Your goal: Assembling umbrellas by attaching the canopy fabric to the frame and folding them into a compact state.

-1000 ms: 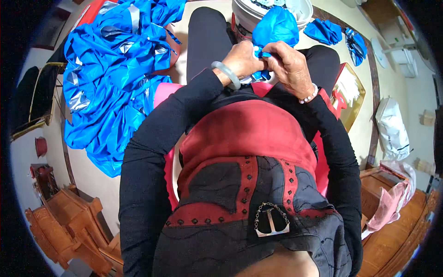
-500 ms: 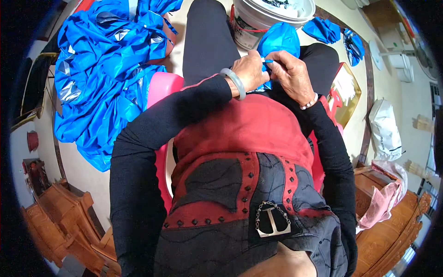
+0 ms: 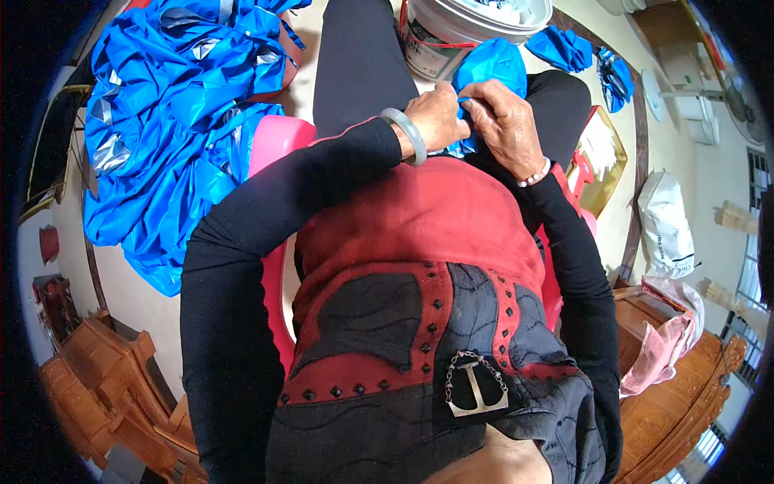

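Over my lap, a piece of shiny blue fabric [image 3: 492, 63] bulges up beyond my fingers, and more of it shows below them. My left hand [image 3: 435, 119], with a pale bangle at the wrist, is closed with its fingertips pinching the near part of this fabric. Right beside it, my right hand [image 3: 509, 127], wearing a beaded bracelet, is bent over and pinches a narrow blue edge or strip of the same fabric. The fingertips of both hands nearly meet, and they partly hide the spot being gripped.
On my left lies a big heap of blue fabric [image 3: 169, 137] with silvery patches, next to a pink plastic seat [image 3: 278, 141]. Ahead stands a white bucket [image 3: 435, 48]. Small blue bundles [image 3: 559, 48] lie on the floor at right, near an open box [image 3: 605, 157] and a white sack [image 3: 666, 226].
My right hand's fingers have curled further over the blue fabric, hiding the strip that showed between the fingertips. Both hands stay close together. The whole view has shifted slightly.
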Demonstrator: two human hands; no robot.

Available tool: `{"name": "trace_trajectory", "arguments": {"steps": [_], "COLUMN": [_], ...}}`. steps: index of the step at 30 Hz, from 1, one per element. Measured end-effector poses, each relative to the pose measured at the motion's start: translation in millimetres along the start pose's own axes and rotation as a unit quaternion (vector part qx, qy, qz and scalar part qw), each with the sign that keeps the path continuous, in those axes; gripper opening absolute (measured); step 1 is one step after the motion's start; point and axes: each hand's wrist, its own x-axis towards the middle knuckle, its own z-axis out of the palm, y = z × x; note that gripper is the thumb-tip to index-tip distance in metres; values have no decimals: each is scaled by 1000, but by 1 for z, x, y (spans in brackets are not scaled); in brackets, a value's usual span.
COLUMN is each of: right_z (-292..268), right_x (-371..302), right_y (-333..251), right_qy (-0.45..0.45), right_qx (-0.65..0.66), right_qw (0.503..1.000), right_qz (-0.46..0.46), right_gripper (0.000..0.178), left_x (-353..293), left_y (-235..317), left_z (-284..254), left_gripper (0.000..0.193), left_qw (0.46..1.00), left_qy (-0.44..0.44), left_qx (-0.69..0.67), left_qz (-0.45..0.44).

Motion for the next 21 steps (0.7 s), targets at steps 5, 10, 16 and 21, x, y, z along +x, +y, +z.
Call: {"name": "trace_trajectory", "arguments": {"steps": [5,10,16,21], "right_z": [2,1,-1,-1], "right_x": [2,2,1,1], "right_y": [-1,-3,3,3], "right_qy": [11,29,60,75], "right_qx": [36,131,103,177], "right_qw": [995,971,984,964], "right_qz": [88,196,132,185], "right_gripper": [8,9,11,12], "left_x": [-5,-6,-1,4], "left_y": [5,9,6,7], "left_z": [0,-3,-4,-7], "left_gripper": [46,44,36,36], "left_qw": [999,997,994,996], "left_qy": [33,67,89,70], "left_qx": [21,29,35,-26], "left_qz": [-8,24,56,45]}}
